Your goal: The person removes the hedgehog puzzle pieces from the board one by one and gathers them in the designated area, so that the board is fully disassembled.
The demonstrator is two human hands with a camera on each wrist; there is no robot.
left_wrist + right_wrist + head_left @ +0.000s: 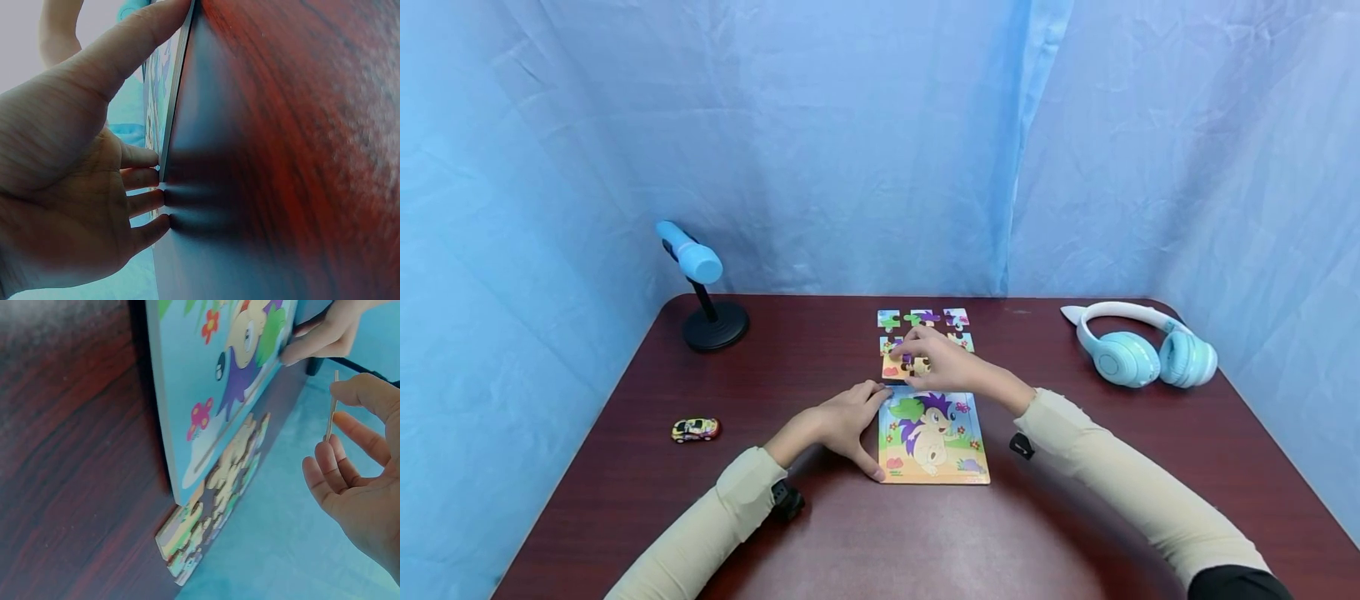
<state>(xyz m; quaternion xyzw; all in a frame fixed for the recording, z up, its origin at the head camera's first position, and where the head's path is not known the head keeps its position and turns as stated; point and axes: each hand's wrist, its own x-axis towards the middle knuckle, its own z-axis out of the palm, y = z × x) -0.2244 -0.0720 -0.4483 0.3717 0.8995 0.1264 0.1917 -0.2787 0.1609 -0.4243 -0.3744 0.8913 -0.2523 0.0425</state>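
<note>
My right hand (942, 360) is raised a little above the loose puzzle pieces (889, 319), near the far edge of the picture board (932, 433). In the right wrist view its thumb and fingers pinch a thin puzzle piece (332, 412), seen edge-on; its picture cannot be made out. The board carries a purple-haired hedgehog with flowers and lies flat. Along the board's left edge rests my left hand (848, 417), thumb at the near corner and fingers at the far corner. Its fingers are spread and touch that edge in the left wrist view.
A blue microphone (698, 262) on a black stand is at the back left. A small toy car (696, 430) lies on the left of the dark table (625, 500). White and mint headphones (1126, 358) lie at the right. Blue cloth (850, 150) hangs behind.
</note>
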